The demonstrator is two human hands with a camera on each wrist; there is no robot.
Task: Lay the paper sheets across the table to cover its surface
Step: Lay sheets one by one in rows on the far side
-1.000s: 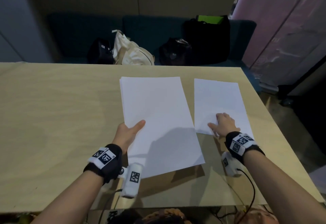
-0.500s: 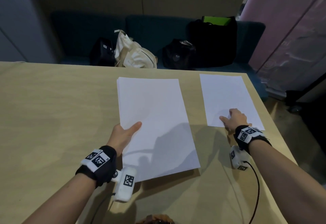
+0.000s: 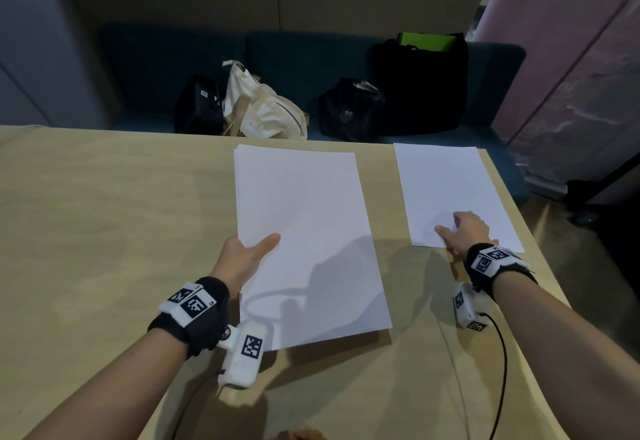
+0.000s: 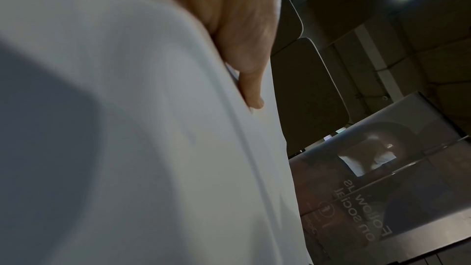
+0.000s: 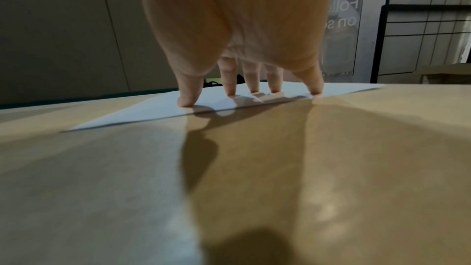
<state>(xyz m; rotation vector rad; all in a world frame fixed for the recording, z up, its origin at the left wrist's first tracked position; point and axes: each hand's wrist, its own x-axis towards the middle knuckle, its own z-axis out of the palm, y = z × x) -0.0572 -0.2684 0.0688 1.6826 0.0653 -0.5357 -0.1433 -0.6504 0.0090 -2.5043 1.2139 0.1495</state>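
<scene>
Paper stack [image 3: 304, 242]: smooth white rectangles, mid-desk, left hand [image 3: 242, 259] gripping its left edge, thumb on top, other fingers hidden underneath. Single sheet [image 3: 446, 190] flat at the matte wood desk [image 3: 104, 232] far-right corner; right hand [image 3: 464, 232] fingers [image 5: 230, 80] spread, tips pressing its near edge.

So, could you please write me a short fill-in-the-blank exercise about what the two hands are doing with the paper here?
1. The left hand holds a ____ of paper above the table.
2. The right hand presses its ____ on the single sheet.
3. The single sheet lies near the table's far ____ corner.

Missing words: stack; fingertips; right
</scene>
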